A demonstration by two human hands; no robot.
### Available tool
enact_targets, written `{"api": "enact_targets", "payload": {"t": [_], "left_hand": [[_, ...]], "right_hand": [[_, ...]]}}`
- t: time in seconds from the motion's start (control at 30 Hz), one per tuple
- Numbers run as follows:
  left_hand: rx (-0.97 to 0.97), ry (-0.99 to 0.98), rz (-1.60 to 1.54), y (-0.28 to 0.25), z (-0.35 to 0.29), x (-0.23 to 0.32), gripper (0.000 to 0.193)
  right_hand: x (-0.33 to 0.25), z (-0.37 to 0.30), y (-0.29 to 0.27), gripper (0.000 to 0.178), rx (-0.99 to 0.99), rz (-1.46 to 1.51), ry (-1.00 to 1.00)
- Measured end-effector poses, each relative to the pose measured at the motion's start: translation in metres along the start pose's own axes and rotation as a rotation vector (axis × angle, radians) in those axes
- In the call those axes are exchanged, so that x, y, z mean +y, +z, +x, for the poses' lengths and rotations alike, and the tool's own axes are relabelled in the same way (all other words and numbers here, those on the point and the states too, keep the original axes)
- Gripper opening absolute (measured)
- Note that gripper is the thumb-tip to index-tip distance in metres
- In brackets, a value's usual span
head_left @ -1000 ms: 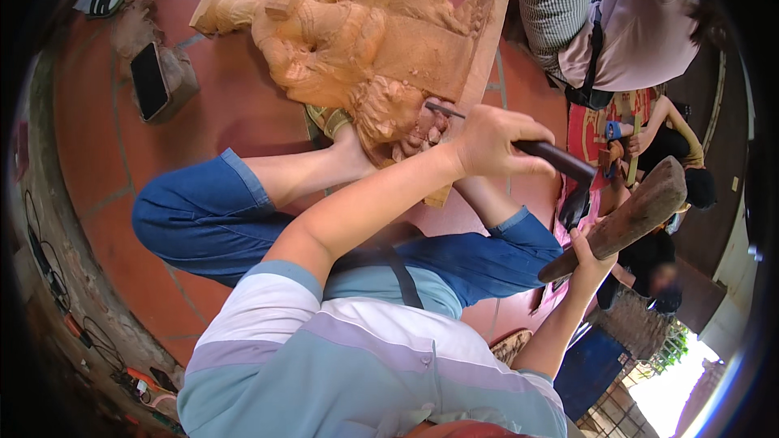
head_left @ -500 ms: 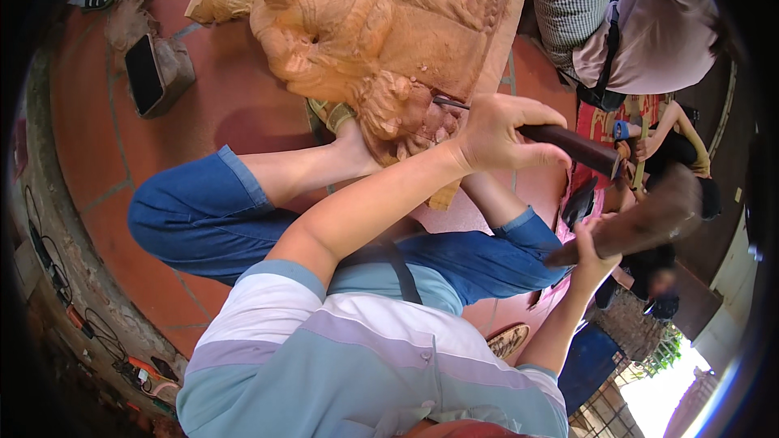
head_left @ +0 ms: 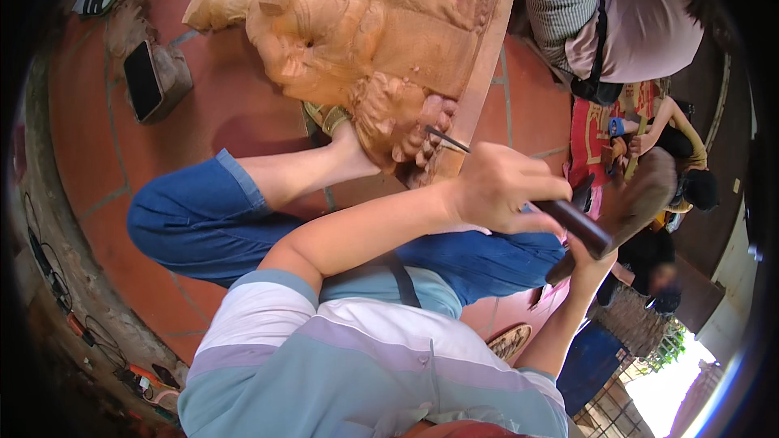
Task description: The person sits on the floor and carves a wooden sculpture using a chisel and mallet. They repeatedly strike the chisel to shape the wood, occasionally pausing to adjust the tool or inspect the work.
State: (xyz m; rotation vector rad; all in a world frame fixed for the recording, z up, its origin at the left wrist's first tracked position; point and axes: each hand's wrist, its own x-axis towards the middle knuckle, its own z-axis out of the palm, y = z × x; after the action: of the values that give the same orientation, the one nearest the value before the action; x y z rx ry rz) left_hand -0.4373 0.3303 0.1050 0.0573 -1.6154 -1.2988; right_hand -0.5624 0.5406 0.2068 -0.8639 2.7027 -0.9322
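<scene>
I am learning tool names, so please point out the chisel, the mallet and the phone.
Chisel (head_left: 577,225): head view, on its dark handle.
Mallet (head_left: 648,195): head view, on its thick, blurred end.
Phone (head_left: 143,82): head view, on its dark screen.

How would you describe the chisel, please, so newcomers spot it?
Find the large orange carving on the red-tiled floor. By its lower right corner, the left hand grips the chisel: slim and dark, unlike the thick brown mallet in the right hand.
</scene>
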Motion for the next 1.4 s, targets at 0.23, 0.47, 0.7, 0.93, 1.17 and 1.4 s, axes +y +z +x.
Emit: {"api": "enact_targets", "payload": {"t": [0.23,0.47,0.7,0.93,1.17,1.4], "left_hand": [[0.049,-0.166,0.116,0.037,0.006,-0.042,0.034],[0.054,-0.341,0.167,0.041,0.012,-0.054,0.036],[0.122,-0.237,0.078,0.032,0.014,-0.043,0.032],[0.044,-0.263,0.124,0.043,0.008,-0.046,0.032],[0.026,-0.341,0.123,0.038,0.01,-0.045,0.034],[0.096,-0.288,0.096,0.03,0.01,-0.044,0.033]], "right_hand": [[0.0,-0.01,0.008,0.053,0.077,0.391,0.154],[0.003,-0.006,0.01,0.045,0.066,0.477,0.298],[-0.009,0.0,0.007,0.046,0.065,0.596,0.327],[0.0,0.003,0.006,0.048,-0.047,0.393,0.264],[0.012,0.005,0.011,0.041,0.032,0.548,0.376],[0.009,0.004,0.008,0.043,0.097,0.443,0.226]]}}
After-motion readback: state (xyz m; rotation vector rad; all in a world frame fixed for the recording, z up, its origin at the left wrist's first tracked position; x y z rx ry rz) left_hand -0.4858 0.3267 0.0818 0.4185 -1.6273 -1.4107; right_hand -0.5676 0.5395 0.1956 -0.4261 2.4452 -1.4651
